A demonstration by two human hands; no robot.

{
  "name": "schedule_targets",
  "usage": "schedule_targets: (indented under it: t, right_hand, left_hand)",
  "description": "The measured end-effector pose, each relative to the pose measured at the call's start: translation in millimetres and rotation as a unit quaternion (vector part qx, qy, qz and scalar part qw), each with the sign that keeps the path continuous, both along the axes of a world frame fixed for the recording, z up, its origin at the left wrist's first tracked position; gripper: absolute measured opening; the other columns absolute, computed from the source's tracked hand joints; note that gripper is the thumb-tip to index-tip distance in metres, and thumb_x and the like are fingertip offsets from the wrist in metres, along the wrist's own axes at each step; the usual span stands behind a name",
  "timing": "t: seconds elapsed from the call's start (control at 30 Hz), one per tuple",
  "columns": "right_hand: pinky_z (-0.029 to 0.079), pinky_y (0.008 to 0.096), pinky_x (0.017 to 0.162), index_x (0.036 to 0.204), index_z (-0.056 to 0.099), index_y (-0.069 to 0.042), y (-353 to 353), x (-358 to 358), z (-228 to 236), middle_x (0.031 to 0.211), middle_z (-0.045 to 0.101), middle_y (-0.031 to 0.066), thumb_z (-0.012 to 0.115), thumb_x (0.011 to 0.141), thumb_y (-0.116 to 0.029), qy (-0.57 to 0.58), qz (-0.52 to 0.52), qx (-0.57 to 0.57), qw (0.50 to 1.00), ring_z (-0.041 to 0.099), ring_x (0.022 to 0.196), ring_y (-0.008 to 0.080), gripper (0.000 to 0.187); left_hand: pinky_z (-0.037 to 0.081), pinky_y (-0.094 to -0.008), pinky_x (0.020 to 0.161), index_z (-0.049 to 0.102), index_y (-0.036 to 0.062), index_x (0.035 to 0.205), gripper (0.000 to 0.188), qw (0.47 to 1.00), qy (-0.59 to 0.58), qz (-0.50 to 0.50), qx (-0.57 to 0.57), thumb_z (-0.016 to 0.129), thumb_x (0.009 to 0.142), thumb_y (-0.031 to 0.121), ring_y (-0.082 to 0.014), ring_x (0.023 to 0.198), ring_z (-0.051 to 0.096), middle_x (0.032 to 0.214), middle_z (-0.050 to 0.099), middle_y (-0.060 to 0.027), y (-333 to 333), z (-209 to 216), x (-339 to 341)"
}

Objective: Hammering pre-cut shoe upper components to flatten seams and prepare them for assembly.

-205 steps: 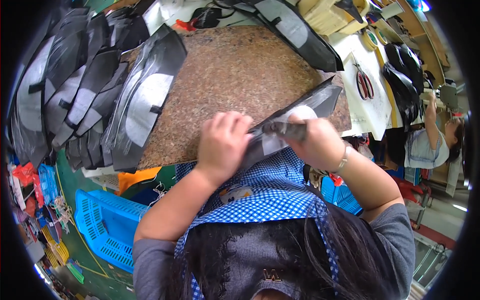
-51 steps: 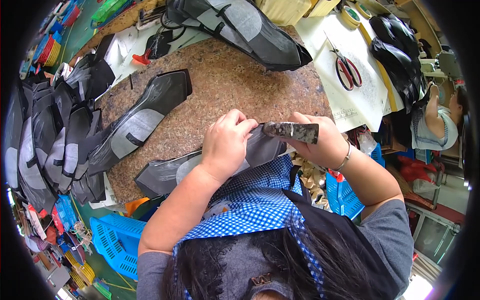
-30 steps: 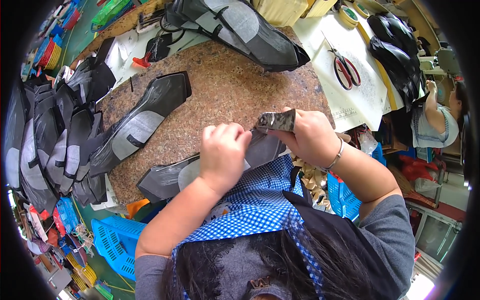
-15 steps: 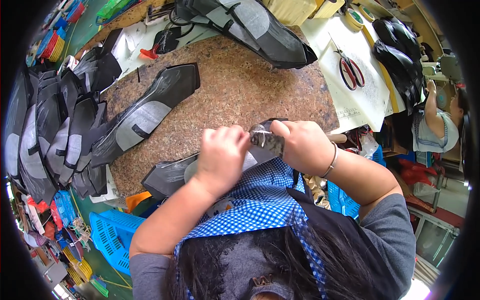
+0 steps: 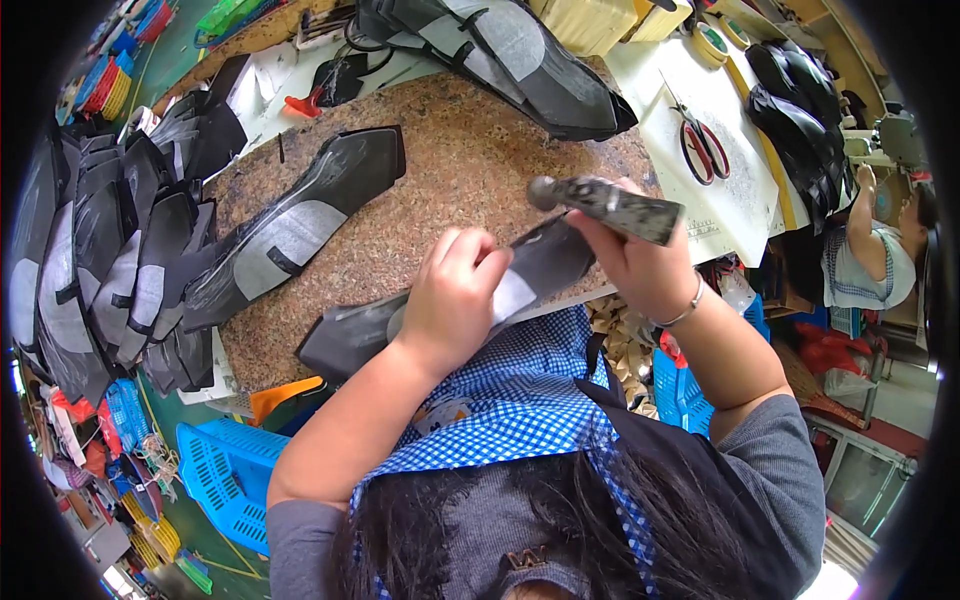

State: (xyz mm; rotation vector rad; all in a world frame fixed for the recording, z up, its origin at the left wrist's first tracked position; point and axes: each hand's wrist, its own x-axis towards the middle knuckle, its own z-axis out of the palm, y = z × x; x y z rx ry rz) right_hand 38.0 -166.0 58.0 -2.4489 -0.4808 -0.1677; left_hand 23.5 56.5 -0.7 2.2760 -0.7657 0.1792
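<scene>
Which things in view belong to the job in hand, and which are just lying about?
In use:
- hammer, in the right hand
- black piece, under the left hand
- speckled slab
- similar piece on the slab, likely

Lying about:
- scissors
- tape rolls
- blue basket at left

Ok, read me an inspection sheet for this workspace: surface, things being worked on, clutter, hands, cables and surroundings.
Surface: brown speckled slab, stone-like.
Job's things: dark flat piece with a pale patch, slanting along the slab's near edge; hammer at its right end, contact unclear.
Clutter: heap of dark pieces at left, stack of dark pieces at the far edge, scissors at right.
Hands: left hand on the dark flat piece; right hand gripping the hammer.
Cables: nothing seen for certain.
Surroundings: blue basket below left; another person at right.
</scene>
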Motion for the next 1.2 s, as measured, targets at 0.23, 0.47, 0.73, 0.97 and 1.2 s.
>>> schedule_targets:
  t: [0.23, 0.47, 0.73, 0.97, 1.2]
  right_hand:
    - [0.053, 0.0452, 0.062, 0.092, 0.054, -0.003, -9.9, -5.5, -19.2, 0.074, 0.064, 0.0163, 0.069, 0.087, -0.021, 0.046, 0.048, -0.090, 0.994, 0.066, 0.069, 0.0356, 0.024]
    - [0.053, 0.0449, 0.061, 0.094, 0.053, -0.005, -0.4, -11.8, -17.3, 0.073, 0.063, 0.0149, 0.070, 0.080, -0.014, 0.060, 0.065, -0.076, 0.993, 0.066, 0.068, 0.0364, 0.024]
    - [0.053, 0.0447, 0.060, 0.092, 0.052, -0.005, 15.5, -16.6, -18.9, 0.070, 0.062, 0.0149, 0.067, 0.079, -0.013, 0.073, 0.079, -0.082, 0.991, 0.065, 0.067, 0.0363, 0.021]
    - [0.052, 0.0453, 0.061, 0.094, 0.053, -0.005, 26.1, -27.1, -13.2, 0.076, 0.062, 0.0136, 0.065, 0.076, -0.010, 0.058, 0.108, -0.122, 0.985, 0.065, 0.070, 0.0348, 0.023]
    - [0.052, 0.0442, 0.058, 0.090, 0.051, -0.004, 37.7, -20.8, -7.4, 0.074, 0.062, 0.0145, 0.067, 0.082, -0.017, 0.088, 0.130, -0.139, 0.978, 0.064, 0.065, 0.0355, 0.022]
  left_hand:
    - [0.050, -0.0385, 0.084, 0.071, 0.0048, 0.104, 0.027, 0.982, 0.186, 0.032, -0.006, 0.074, 0.078, 0.011, -0.0304, 0.094, 0.062, 0.096, 0.064, -0.0113, 16.3, 4.4, 16.2]
    - [0.048, -0.0389, 0.076, 0.069, 0.0042, 0.096, 0.014, 0.991, -0.052, 0.034, 0.119, 0.065, 0.085, 0.013, -0.0264, 0.090, 0.058, 0.094, 0.061, -0.0075, -0.5, 3.6, -12.9]
    - [0.049, -0.0397, 0.084, 0.068, 0.0058, 0.100, 0.023, 0.983, 0.182, 0.036, 0.004, 0.071, 0.079, 0.014, -0.0302, 0.093, 0.060, 0.097, 0.061, -0.0092, 32.2, 9.1, -1.1]
    - [0.049, -0.0394, 0.079, 0.065, 0.0044, 0.101, 0.020, 0.991, -0.035, 0.047, 0.121, 0.065, 0.081, 0.008, -0.0281, 0.093, 0.059, 0.099, 0.059, -0.0075, 16.9, 7.3, -30.5]
    - [0.049, -0.0408, 0.076, 0.067, 0.0082, 0.094, 0.019, 0.993, 0.074, 0.086, 0.036, 0.073, 0.076, 0.012, -0.0296, 0.088, 0.060, 0.095, 0.062, -0.0069, 40.5, 6.8, -23.8]
